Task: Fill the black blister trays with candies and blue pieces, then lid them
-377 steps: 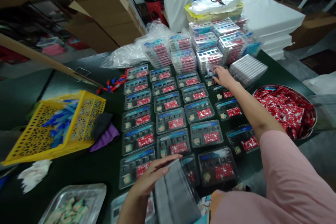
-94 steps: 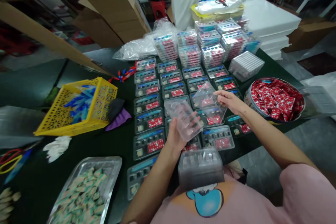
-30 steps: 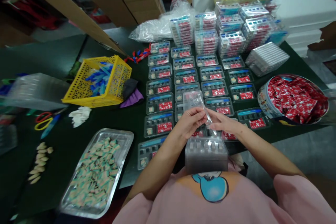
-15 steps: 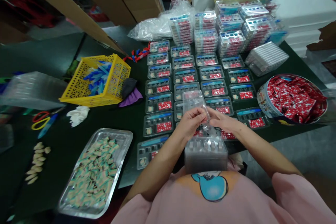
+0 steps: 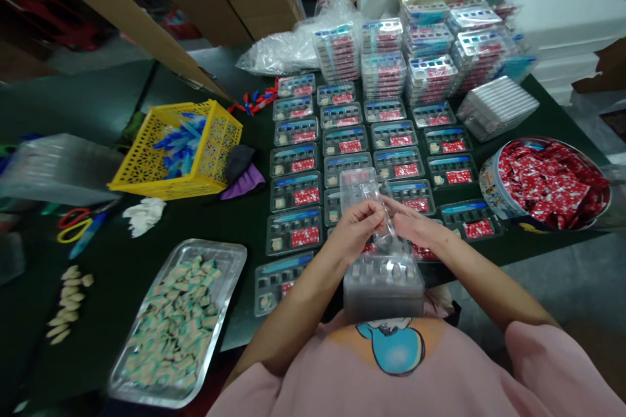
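Observation:
My left hand (image 5: pixel 359 228) is closed, thumb and finger pinching the edge of a clear plastic blister case (image 5: pixel 358 182). My right hand (image 5: pixel 418 227) is at the case's right side, its fingers reaching along the edge and its thumb bent toward it; the fingertips are partly hidden behind the plastic. Just below both hands, against the pink shirt, stands a stack of clear blister cases (image 5: pixel 384 290). Beneath and beyond the hands lie rows of filled cases (image 5: pixel 306 192), each with a blue pen, a red packet and a small pale piece.
To the left are a yellow basket (image 5: pixel 141 156) of blue pens, scissors (image 5: pixel 74 225) and a metal tray (image 5: pixel 239 257) of pale green pieces. On the right stand a round tin (image 5: pixel 493 186) of red packets and a stack of cases (image 5: pixel 499 107). Finished stacks (image 5: pixel 384 75) rise behind.
My right hand's fingers have shifted slightly along the edge of the clear case. My left hand keeps its pinch, and the rest looks the same.

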The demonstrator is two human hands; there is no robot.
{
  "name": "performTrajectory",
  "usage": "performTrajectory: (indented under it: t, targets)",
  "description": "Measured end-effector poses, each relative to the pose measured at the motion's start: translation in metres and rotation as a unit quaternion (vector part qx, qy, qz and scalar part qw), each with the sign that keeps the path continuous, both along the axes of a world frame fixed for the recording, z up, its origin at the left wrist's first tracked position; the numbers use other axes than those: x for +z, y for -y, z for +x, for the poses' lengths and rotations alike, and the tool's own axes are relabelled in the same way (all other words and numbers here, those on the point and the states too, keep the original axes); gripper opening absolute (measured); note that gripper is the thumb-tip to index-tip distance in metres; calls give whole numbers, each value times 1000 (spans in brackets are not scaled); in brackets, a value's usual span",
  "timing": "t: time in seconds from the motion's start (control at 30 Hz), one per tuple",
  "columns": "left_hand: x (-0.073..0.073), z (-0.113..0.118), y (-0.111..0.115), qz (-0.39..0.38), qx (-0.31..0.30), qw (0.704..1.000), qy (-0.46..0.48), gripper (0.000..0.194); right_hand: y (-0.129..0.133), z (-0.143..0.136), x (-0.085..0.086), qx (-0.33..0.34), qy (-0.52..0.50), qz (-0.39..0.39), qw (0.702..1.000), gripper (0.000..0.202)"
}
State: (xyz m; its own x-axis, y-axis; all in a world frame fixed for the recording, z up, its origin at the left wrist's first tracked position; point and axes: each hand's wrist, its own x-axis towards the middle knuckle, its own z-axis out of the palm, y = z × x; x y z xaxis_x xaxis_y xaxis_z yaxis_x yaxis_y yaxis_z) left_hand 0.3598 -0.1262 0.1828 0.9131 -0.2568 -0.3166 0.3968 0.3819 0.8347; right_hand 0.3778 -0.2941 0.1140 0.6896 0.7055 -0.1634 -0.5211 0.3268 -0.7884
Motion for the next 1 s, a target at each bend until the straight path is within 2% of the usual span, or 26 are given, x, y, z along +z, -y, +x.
performTrajectory:
  t: [0.07,0.13,0.2,0.23,0.27,0.33,0.4,0.43,0.5,0.6,0.67,0.73,0.87,1.0]
  targets:
    - [3,-1,-4,-2,26,1000,-4,31,7,5,5,-11,25,-5,1000,76]
    - [6,0,-10,1,73,997,8,28,24,20,17,-26,79,-42,996,79]
    - [7,1,-19,3,119,993,27,26,53,46,35,-59,175,-129,974,86]
    - [7,2,-23,1,136,990,34,25,70,63,44,-85,235,-192,949,90]
    - [6,3,-26,-3,147,988,40,25,89,81,53,-112,298,-267,910,94]
    - [5,5,-29,-15,154,987,49,24,128,122,67,-149,404,-422,797,100]
    - [3,6,-29,-24,152,987,55,23,160,160,69,-145,474,-542,679,104]
    - [2,6,-27,-26,148,987,56,23,172,176,66,-127,494,-584,632,105]
    - [0,7,-23,-27,141,988,53,24,185,202,53,-66,512,-644,565,104]
    - [-4,8,-19,-23,136,990,40,25,187,225,29,38,518,-689,506,101]
    - [-6,10,-19,-16,138,990,32,25,183,233,17,85,520,-699,483,100]
    - [-8,12,-19,-15,137,990,30,24,180,240,10,116,521,-700,475,98]
    - [-10,15,-19,-13,134,990,36,24,179,251,4,158,500,-695,491,96]
    - [-8,17,-17,-15,140,990,31,21,185,257,-5,173,477,-698,506,99]
